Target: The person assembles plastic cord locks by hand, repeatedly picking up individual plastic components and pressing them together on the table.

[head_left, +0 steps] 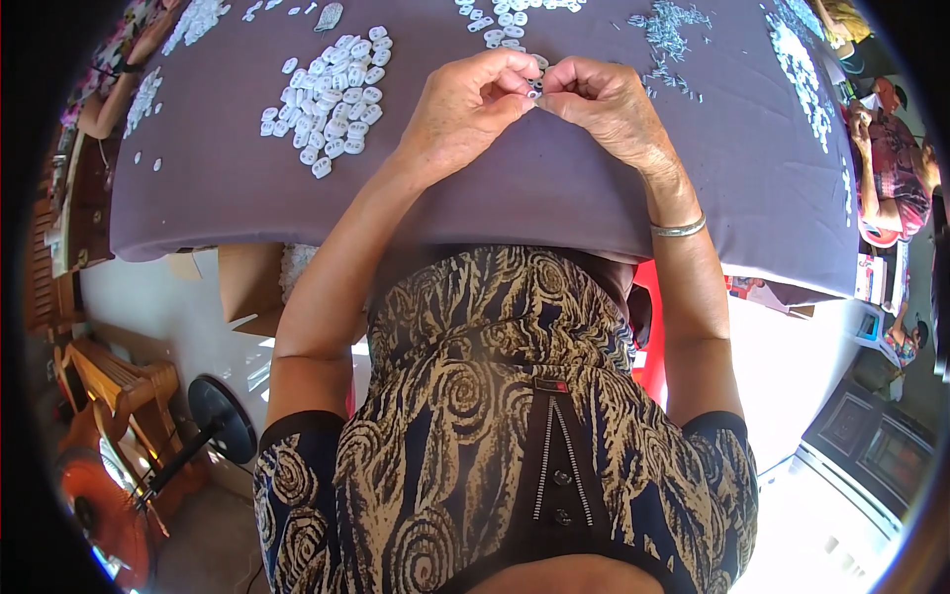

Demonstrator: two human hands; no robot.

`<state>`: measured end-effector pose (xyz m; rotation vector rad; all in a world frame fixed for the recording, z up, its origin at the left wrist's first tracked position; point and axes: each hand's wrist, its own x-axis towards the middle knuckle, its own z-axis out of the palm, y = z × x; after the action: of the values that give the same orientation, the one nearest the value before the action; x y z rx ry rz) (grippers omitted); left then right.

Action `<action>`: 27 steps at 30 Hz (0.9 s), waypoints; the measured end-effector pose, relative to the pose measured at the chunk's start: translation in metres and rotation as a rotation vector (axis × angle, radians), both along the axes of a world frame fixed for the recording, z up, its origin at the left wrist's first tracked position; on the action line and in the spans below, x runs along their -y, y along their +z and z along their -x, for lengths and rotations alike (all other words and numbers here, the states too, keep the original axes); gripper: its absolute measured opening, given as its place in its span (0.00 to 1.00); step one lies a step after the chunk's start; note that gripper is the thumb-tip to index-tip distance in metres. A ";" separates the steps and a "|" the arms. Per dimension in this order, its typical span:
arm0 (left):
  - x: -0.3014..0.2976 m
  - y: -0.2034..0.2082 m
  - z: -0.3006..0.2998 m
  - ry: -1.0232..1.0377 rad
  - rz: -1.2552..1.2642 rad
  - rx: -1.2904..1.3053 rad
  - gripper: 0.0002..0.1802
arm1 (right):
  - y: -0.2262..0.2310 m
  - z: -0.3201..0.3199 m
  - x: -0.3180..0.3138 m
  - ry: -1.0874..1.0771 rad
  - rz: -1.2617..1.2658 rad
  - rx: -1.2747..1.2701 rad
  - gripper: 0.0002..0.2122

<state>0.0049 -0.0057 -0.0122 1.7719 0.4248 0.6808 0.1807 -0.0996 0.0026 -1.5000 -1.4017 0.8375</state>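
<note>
My left hand (pixel 470 111) and my right hand (pixel 612 107) meet over the table, thumbs and forefingers pinched close together. Between the fingertips shows a small white plastic piece (pixel 535 93), mostly covered by the fingers. The left fingers are closed on it; whatever the right fingertips pinch is too small and hidden to make out. To the left of my left hand lies a heap of white oval plastic pieces with small holes (pixel 336 94). Just beyond the hands is another group of similar white pieces (pixel 510 18). Small metal screws (pixel 670 35) are scattered beyond my right hand.
A dark purple cloth covers the table (pixel 554 198). More white pieces (pixel 800 79) lie along its right side and others (pixel 196 22) at the far left. People sit at both sides. Below are a cardboard box (pixel 249 287), a black round base (pixel 220 418) and wooden furniture (pixel 124 386).
</note>
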 end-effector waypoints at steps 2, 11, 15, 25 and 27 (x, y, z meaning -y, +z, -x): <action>0.001 0.001 -0.001 0.020 -0.009 0.023 0.14 | 0.002 0.001 0.000 0.008 -0.010 -0.025 0.01; 0.003 0.000 -0.001 0.051 0.059 0.118 0.13 | 0.002 0.006 0.002 0.004 0.006 -0.148 0.03; 0.001 0.001 -0.002 0.037 0.051 0.106 0.13 | -0.003 0.010 0.001 -0.010 -0.043 -0.105 0.03; -0.007 0.000 0.004 -0.075 0.081 0.020 0.16 | -0.007 0.003 -0.002 0.079 -0.104 -0.038 0.02; -0.002 0.001 0.003 -0.004 0.092 0.061 0.17 | -0.003 -0.015 0.001 -0.010 -0.216 0.204 0.03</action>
<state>0.0024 -0.0034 -0.0115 1.6611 0.4052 0.6997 0.1961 -0.1008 -0.0006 -1.4537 -1.5778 0.5181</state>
